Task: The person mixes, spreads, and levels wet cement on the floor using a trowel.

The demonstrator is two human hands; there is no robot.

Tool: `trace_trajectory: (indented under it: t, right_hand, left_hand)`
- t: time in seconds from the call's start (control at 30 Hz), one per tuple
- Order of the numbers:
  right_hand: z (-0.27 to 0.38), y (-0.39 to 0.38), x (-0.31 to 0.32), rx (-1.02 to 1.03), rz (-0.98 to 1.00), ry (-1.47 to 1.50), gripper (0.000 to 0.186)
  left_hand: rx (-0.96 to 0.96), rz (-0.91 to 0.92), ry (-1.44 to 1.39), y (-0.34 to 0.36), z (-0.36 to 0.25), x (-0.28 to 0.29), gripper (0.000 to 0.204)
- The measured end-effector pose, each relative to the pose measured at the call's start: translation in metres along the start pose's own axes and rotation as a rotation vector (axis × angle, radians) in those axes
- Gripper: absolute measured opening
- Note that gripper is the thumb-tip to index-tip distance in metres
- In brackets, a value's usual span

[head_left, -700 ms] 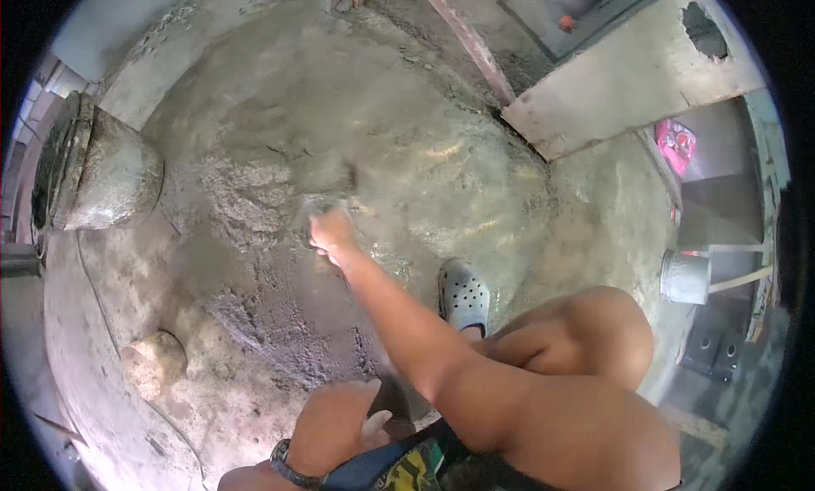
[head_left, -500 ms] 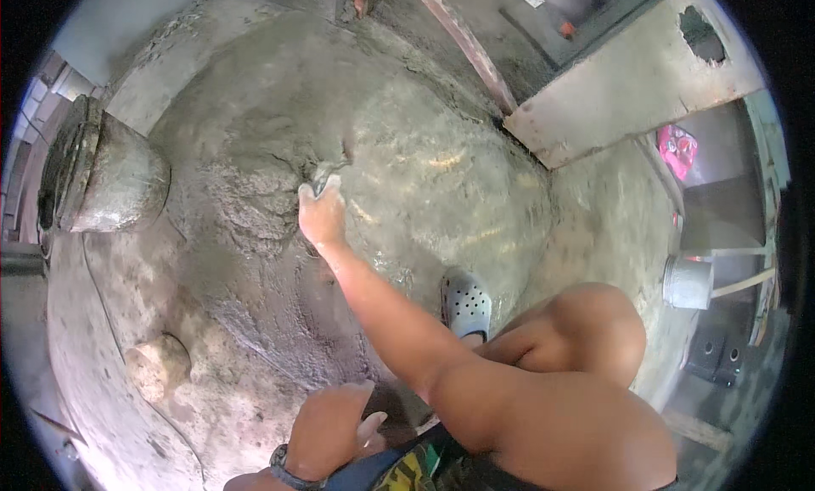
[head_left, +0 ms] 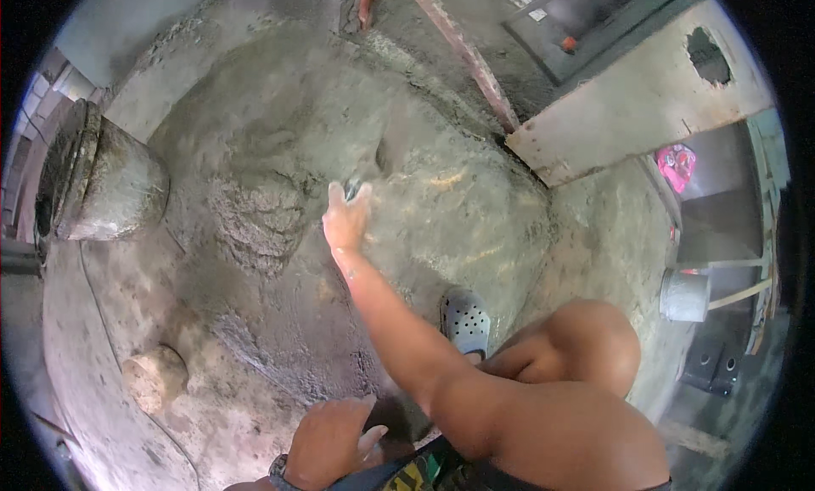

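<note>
My right hand reaches out over wet grey cement spread on the floor. Its fingers are closed around a small dark grip, which looks like a trowel's; the blade cannot be made out against the cement. Just left of that hand lies a rough, lumpy mound of the mix. My left hand, with a dark watch at the wrist, hangs near my lap at the lower edge. Its thumb is apart from the fingers, which are partly turned away, and nothing shows in it.
A cement-crusted bucket lies tipped at the left. Nearer is a small round tub, with a thin cord beside it. My grey clog is right of the forearm. A board with a hole and a grey pot are at the right.
My right hand has shifted slightly right and nearer across the cement, and the surface beside the mound looks smoother. My left hand has barely moved. The view has tilted a little.
</note>
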State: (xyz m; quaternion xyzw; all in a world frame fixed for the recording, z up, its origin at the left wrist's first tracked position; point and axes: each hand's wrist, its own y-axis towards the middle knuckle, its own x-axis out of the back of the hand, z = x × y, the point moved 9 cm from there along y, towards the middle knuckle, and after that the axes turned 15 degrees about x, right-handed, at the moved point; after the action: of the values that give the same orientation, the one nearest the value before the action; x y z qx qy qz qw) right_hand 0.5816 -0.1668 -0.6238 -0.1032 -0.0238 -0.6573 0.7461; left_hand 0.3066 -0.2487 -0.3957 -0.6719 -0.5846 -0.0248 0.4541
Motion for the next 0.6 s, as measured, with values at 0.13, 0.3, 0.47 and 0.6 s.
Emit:
trace_trajectory:
  t: [0.13,0.3,0.47,0.6]
  right_hand:
    - [0.09,0.022,0.011,0.424,-0.227,0.104,0.036]
    - [0.097,0.053,0.018,0.401,-0.219,0.184,0.031]
    - [0.02,0.087,0.016,0.294,0.237,-0.889,0.049]
    - [0.076,0.03,0.031,0.158,0.348,-0.696,0.067]
  left_hand:
    - [0.027,0.046,-0.02,0.004,0.009,0.017,0.039]
    - [0.124,-0.182,-0.035,-0.021,0.012,0.043,0.041]
    - [0.146,-0.02,-0.237,-0.039,-0.025,0.046,0.047]
    - [0.066,0.053,-0.247,-0.043,-0.05,0.047,0.046]
